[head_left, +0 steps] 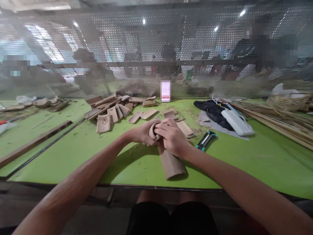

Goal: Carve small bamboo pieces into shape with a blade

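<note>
My left hand [143, 133] is closed around a small, pale, curved bamboo piece [152, 131], whose rounded rim shows between the fingers. My right hand [173, 136] presses its bent fingers into the hollow of the same piece; anything else under those fingertips is hidden. Below both hands, a larger split bamboo section [171, 164] lies on the green table with its rounded side up. Its far end disappears under my hands. A black and teal utility knife [206, 140] rests just right of my right hand.
Curved bamboo pieces [113, 112] are heaped behind my hands, with shavings around them. A dark cloth [212, 111] and a white power bank-like object [237, 122] lie right, near long bamboo strips [276, 120]. A lit phone [165, 91] leans on the perforated screen [137, 70]; people are beyond.
</note>
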The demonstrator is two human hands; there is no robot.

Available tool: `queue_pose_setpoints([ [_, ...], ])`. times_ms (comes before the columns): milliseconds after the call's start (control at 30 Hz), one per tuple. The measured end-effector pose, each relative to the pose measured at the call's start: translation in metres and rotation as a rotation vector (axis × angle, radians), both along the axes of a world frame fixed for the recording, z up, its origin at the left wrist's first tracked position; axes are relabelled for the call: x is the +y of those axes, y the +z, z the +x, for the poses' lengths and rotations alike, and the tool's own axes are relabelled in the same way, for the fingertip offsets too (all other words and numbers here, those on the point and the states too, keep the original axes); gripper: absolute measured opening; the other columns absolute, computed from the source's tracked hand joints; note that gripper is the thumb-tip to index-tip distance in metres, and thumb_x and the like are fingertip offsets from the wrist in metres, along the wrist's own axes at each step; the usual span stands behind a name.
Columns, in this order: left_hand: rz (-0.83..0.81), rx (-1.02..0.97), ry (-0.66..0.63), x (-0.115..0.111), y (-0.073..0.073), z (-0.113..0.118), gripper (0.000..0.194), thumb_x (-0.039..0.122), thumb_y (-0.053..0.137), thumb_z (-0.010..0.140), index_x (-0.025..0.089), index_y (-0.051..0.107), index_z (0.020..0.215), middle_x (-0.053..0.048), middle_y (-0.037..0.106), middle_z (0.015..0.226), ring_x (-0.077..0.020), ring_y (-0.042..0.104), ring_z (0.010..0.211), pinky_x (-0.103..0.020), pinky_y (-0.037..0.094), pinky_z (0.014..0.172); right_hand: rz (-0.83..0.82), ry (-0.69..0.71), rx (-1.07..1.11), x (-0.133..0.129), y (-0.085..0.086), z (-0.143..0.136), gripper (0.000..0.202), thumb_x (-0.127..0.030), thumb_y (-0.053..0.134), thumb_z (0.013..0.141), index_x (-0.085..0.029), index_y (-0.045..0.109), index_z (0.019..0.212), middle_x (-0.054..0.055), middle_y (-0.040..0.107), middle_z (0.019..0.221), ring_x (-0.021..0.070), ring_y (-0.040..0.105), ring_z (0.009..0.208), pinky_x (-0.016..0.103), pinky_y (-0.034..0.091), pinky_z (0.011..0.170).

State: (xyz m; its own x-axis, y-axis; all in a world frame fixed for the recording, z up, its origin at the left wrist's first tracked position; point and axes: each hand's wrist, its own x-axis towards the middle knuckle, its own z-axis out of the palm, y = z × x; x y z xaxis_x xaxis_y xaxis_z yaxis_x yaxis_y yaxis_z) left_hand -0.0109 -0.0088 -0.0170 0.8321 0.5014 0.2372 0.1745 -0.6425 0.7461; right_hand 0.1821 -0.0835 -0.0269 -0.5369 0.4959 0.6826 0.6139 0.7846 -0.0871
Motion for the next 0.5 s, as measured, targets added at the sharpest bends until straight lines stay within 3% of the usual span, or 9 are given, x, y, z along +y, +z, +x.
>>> queue_pose_setpoints([
  [200,-0.006,-0.012,0.001,-0.0007,0.0003,0.0009,0.07,0.027,0.083,0.065,0.017,0.055,0.129,-0.009,0.065,0.119,-0.0277,0.063,0.107,-0.04,0.054,0.091,-0.021,-0.02,-0.05,-0.0024,0.0029,-0.0002,0.023,-0.005,0.051,0.094,-0.02,0.068,0.091,0.008,0.072,0.094,0.0277,0.049,0.107,0.044,0.041,0.093],
  [500,-0.038,-0.11,0.073,-0.0091,0.0063,0.0017,0.052,0.025,0.084,0.065,0.019,0.066,0.113,-0.007,0.069,0.102,-0.0267,0.067,0.096,-0.035,0.056,0.081,-0.044,-0.006,-0.065,-0.0022,0.0078,-0.0011,0.022,-0.004,0.051,0.092,-0.02,0.065,0.092,0.008,0.07,0.095,0.0281,0.049,0.107,0.045,0.04,0.09],
])
